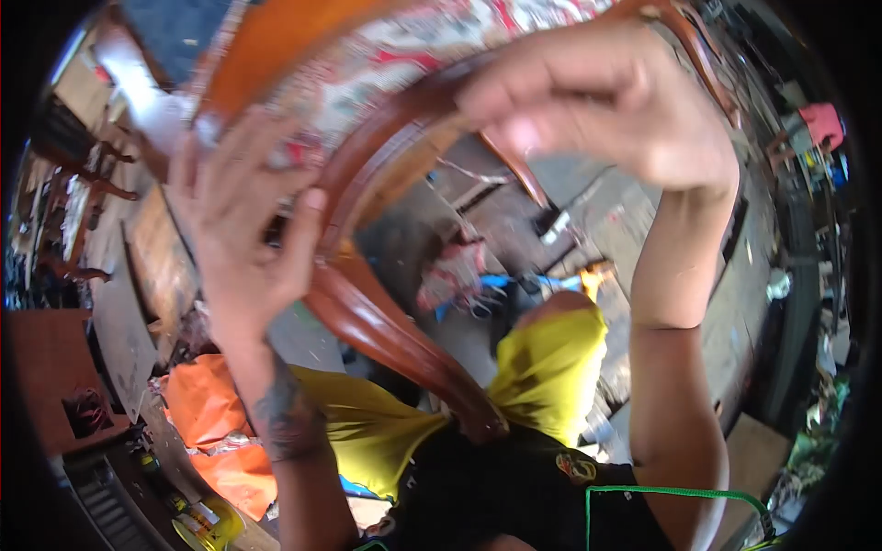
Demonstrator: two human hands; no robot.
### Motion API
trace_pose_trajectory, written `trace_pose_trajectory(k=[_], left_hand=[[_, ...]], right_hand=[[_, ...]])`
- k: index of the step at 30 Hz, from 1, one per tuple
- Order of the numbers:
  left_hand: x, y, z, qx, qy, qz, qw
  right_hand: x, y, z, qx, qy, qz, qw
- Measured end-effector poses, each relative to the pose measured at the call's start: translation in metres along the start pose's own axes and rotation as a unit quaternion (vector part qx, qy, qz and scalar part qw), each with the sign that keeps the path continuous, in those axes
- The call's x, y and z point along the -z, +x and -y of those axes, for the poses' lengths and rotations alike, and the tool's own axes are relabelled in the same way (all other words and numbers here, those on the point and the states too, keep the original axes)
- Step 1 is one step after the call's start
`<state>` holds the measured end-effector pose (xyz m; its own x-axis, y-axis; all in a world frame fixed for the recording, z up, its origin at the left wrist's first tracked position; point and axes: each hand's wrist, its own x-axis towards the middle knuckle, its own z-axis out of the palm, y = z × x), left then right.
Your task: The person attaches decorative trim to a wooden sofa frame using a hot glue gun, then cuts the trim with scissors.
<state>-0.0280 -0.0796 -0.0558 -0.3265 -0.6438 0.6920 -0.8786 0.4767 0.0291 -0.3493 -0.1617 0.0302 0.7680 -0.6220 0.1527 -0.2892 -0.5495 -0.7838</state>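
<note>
A wooden chair [386, 335] with a glossy reddish-brown carved frame is tilted towards me, one curved leg lying between my thighs. Patterned upholstery fabric [367, 101] in white, red and grey covers its seat behind the curved rail. My left hand [243, 220] lies over the seat's corner, fingers stretched along the fabric and frame, thumb apart near the top of the leg. Above the rail's right part, my right hand [597, 110] is bent at the wrist with curled fingers and thumb close together. Motion blurs its fingertips, and anything between them is too small to make out.
An orange cloth or bag [211, 413] lies at left beside a yellow can [207, 523]. Scraps of patterned fabric [455, 271] and a blue item [496, 280] lie on the wooden floor past the leg. More carved wooden furniture [92, 174] stands at left. A green cord [680, 491] crosses at lower right.
</note>
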Motion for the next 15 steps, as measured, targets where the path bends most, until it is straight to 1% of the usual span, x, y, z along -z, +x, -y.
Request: trace_pose_trajectory(k=[1, 2, 3, 4, 5, 6, 7, 8, 9, 10, 11, 12, 13, 14, 15], left_hand=[[-0.001, 0.000, -0.002, -0.003, 0.006, -0.004, 1.000], [-0.001, 0.000, -0.004, -0.009, 0.016, -0.011, 1.000], [-0.005, -0.001, -0.005, -0.014, 0.020, -0.021, 0.999], [-0.005, -0.002, -0.005, -0.017, 0.029, -0.021, 0.999], [-0.007, -0.004, -0.006, -0.014, 0.031, -0.023, 0.999], [-0.007, -0.005, -0.007, -0.014, 0.033, -0.027, 0.999], [-0.004, -0.005, -0.003, -0.016, 0.037, -0.007, 0.999], [-0.006, -0.007, -0.002, -0.024, 0.044, -0.005, 0.999], [-0.004, -0.008, -0.001, -0.031, 0.051, 0.004, 0.998], [-0.003, -0.009, 0.001, -0.037, 0.059, 0.015, 0.997], [-0.003, -0.010, 0.005, -0.047, 0.058, 0.011, 0.997], [-0.003, -0.012, 0.008, -0.057, 0.055, 0.011, 0.997], [-0.006, -0.019, 0.013, -0.044, 0.029, 0.000, 0.999], [-0.009, -0.024, 0.016, -0.032, 0.003, -0.010, 0.999], [-0.012, -0.023, 0.015, -0.039, 0.004, -0.023, 0.999]], right_hand=[[0.001, -0.026, -0.029, 0.011, 0.040, 0.058, 0.997], [-0.006, -0.053, -0.058, -0.099, 0.132, 0.062, 0.984], [-0.013, -0.075, -0.098, -0.153, 0.123, 0.059, 0.979], [-0.024, -0.093, -0.143, -0.267, 0.096, 0.034, 0.958], [-0.040, -0.119, -0.207, -0.284, 0.129, -0.020, 0.950], [-0.056, -0.143, -0.264, -0.342, 0.153, -0.069, 0.925], [-0.077, -0.179, -0.342, -0.331, 0.104, -0.126, 0.929], [-0.105, -0.210, -0.400, -0.355, 0.005, -0.177, 0.918], [-0.137, -0.239, -0.461, -0.452, 0.060, -0.258, 0.852], [-0.158, -0.255, -0.487, -0.508, 0.153, -0.314, 0.788], [-0.181, -0.274, -0.515, -0.548, 0.115, -0.343, 0.754], [-0.210, -0.303, -0.553, -0.576, 0.042, -0.326, 0.748], [-0.218, -0.300, -0.524, -0.643, -0.040, -0.359, 0.675], [-0.223, -0.288, -0.480, -0.701, -0.121, -0.382, 0.590], [-0.219, -0.282, -0.455, -0.743, -0.066, -0.437, 0.502]])
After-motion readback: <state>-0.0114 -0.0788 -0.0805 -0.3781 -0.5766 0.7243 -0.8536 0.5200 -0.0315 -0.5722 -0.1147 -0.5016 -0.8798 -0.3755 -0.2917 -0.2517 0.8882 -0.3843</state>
